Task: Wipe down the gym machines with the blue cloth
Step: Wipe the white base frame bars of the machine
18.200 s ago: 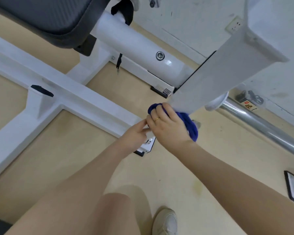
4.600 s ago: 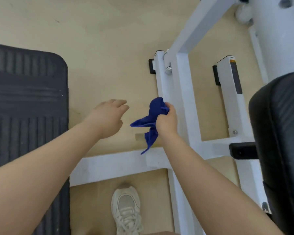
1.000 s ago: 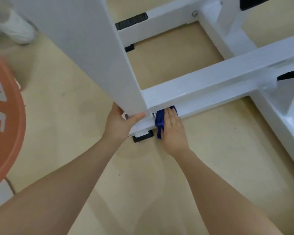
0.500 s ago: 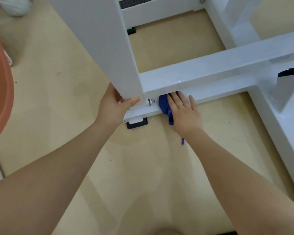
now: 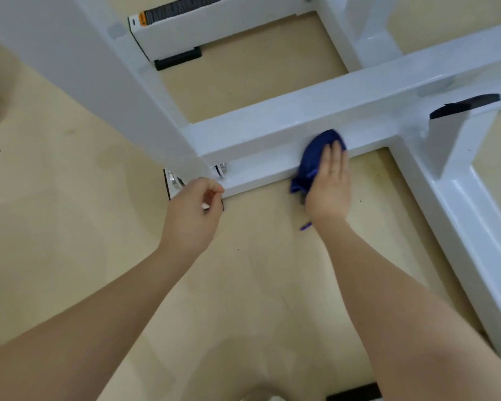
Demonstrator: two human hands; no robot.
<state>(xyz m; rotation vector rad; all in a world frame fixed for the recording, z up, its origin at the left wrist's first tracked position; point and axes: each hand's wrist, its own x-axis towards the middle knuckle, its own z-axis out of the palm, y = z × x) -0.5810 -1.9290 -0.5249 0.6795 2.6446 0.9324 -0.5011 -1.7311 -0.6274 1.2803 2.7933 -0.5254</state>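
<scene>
Nearby, white upright (image 5: 104, 91) beside left hand (image 5: 193, 211)

There is one view only, from a camera worn on the person's head, so no second view shares any of the scene. It looks steeply down and forward at the beige floor (image 5: 70, 227) and the white machine frame (image 5: 272, 117), which crosses the upper half from 9 o'clock toward 2 o'clock. Both forearms enter from 6 o'clock, near the lens and large. The wide angle bends the straight beams toward the edges. The upright post (image 5: 84, 68) at 11 o'clock looms close.
</scene>
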